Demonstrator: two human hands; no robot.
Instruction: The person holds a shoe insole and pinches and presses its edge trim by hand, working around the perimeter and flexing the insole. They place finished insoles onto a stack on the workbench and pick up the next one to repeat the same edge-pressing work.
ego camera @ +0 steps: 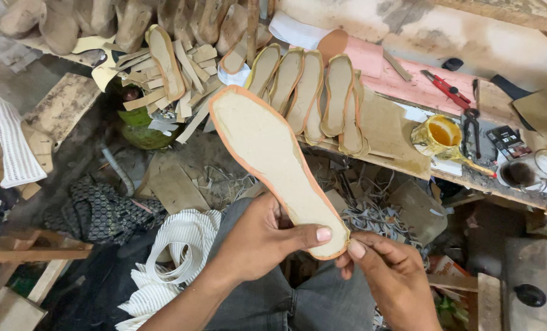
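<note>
Shoe insole (pixel 273 159): pale beige board with an orange edge, held up at the centre of the frame, heel end low and toe end pointing to the upper left.

Left hand (pixel 261 239): lower centre, fingers wrapped under the heel end, thumb pressed across its top face; closed on the insole.

Right hand (pixel 390 273): lower right of centre, fingers pinched narrow on the orange edge at the very heel tip, touching the left thumb's side of the piece.

Row of insoles (pixel 310 92): similar pieces with yellowish rims, overlapping and leaning on the wooden surface (pixel 396 129) at the upper centre.

Glue pot (pixel 442 135): yellow-stained container, right of the row, on the surface.

Pliers (pixel 448 89): red-handled, upper right, lying on a pink sheet.

Card strips (pixel 175 86): loose heap of cut tan pieces, upper left of centre.

White mesh fabric (pixel 175 245): ribbed folds at the lower left, beside the person's grey trouser leg (pixel 286 306).

Black quilted cloth (pixel 102 211): left of the mesh, on the floor.

Offcuts (pixel 371 217): grey shavings and scraps below the surface edge, behind the hands.
</note>
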